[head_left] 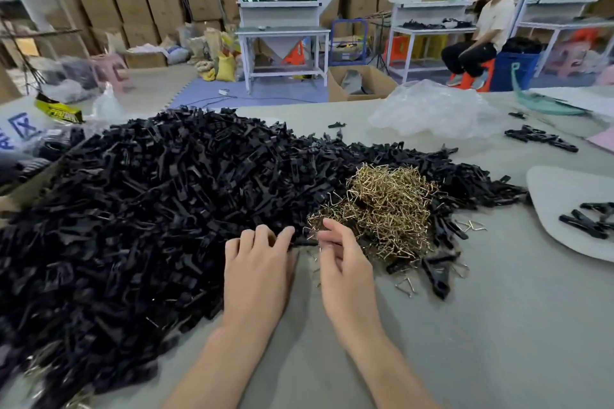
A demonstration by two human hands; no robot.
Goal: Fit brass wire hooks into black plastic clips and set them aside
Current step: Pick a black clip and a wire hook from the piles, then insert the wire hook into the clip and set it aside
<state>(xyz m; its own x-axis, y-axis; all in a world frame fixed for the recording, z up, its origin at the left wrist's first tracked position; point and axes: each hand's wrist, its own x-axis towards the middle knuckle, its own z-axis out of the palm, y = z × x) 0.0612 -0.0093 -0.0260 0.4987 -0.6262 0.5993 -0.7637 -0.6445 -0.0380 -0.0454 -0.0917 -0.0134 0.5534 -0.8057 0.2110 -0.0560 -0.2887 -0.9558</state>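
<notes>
Brass wire hooks [388, 206] lying in tangled heap on table [481, 342], touching right side of black clip pile [149, 209]. At pile's near edge, left hand [259, 266] resting nearly straight fingers on clips, gripping nothing. Beside it, right hand [342, 262] curling fingers at heap's near edge; cannot tell whether pinching hook. Risk: interlocked wires lifting as clump, dragging extras out, scattering them among strays lying on table.

Left hand [257, 264] and right hand [345, 267] side by side
The left touches heaped black plastic clips [159, 196]; tangled brass wire hooks [385, 209] lie just beyond the right.
</notes>
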